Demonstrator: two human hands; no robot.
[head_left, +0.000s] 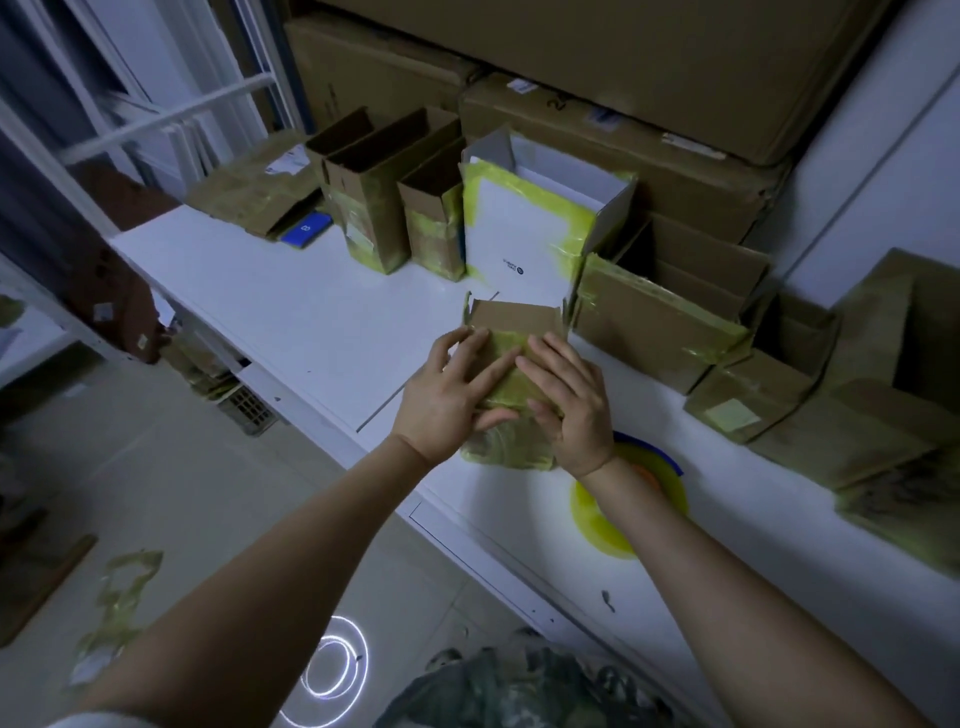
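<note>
A small brown cardboard box (511, 325) wrapped in yellowish tape lies on the white table (291, 312) in front of me, its far flaps open. My left hand (449, 395) lies flat on the box's left side, fingers straight, thumb against its near face. My right hand (569, 400) presses flat on the right side, fingers spread over the taped top. A roll of yellow tape (623, 499) with a blue rim sits on the table under my right wrist, partly hidden by the forearm.
Several open taped boxes (374, 208) and a white box (524, 228) stand along the back. More taped boxes (649, 322) crowd the right. Large cartons (649, 78) are stacked behind. A blue item (306, 228) lies at back left. Tape scraps (124, 587) litter the floor.
</note>
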